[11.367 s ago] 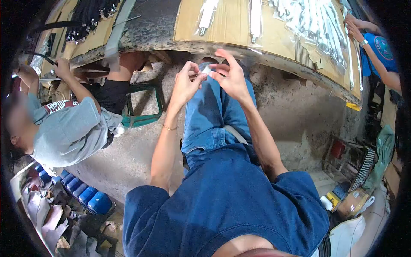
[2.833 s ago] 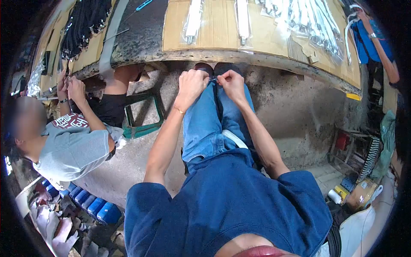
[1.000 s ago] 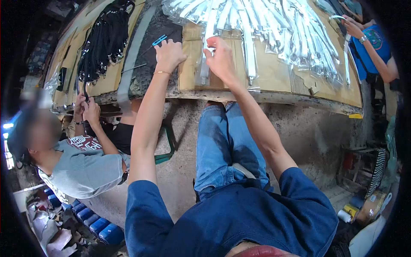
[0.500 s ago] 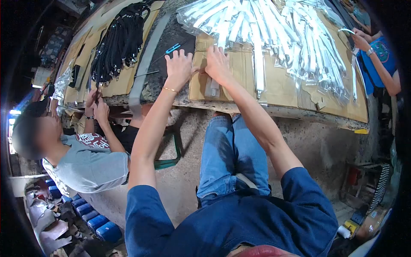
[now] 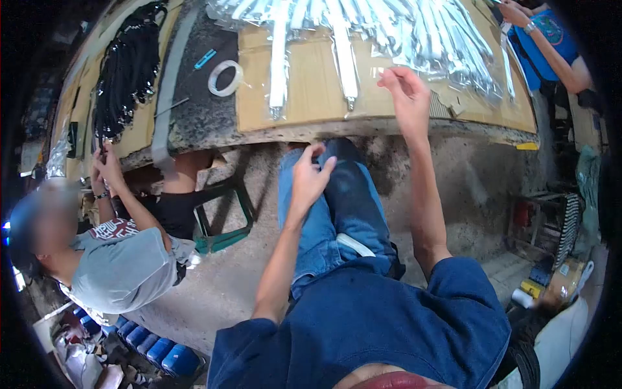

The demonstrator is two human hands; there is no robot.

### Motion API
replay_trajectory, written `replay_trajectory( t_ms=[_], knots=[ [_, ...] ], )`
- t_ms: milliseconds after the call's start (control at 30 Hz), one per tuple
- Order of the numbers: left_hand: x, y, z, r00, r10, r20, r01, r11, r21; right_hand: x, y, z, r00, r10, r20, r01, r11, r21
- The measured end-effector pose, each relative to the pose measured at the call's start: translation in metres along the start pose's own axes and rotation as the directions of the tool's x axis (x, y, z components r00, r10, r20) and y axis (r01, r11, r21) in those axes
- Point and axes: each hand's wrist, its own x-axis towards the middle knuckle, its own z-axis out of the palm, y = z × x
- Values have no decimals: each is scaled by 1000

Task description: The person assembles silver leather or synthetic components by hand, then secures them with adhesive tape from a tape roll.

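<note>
My right hand is raised over the cardboard at the table's front edge. Its thumb and fingertips come together, with a small clear glint at the tips that could be a bit of film or tape. My left hand hovers above my knees, fingers loosely curled and thumb apart, holding nothing I can see. Two white straps in clear plastic sleeves, with metal ends towards me, lie on the cardboard. Behind them spreads a pile of similar sleeved white straps. A roll of tape lies left of the cardboard.
A blue-handled tool rests beyond the tape roll. Black straps are bundled at the left, where a seated person works. Another person in blue stands at the right. A green stool is beside my legs.
My left hand has drawn back from the table to above my lap. My right hand has moved to the right and lifted. The tape roll and two separate straps now show uncovered.
</note>
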Motion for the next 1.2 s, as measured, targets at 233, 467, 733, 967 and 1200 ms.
replay_trajectory(
  t_ms=[233,467,733,967,1200],
  knots=[
    [31,7,104,985,-103,-140,-45,629,-776,-46,14,-42,997,77,16,-79,990,121],
    [-55,52,75,979,-188,-80,105,800,-591,-45,26,-41,985,19,174,-37,994,99],
    [-23,58,32,961,193,197,-49,822,-567,6,54,-13,902,78,425,-187,958,220],
    [109,127,3,968,-70,239,133,956,-262,43,40,-26,969,-56,241,-34,935,352],
    [175,88,21,976,166,140,-194,955,222,83,70,14,949,-51,311,18,994,107]
  ],
)
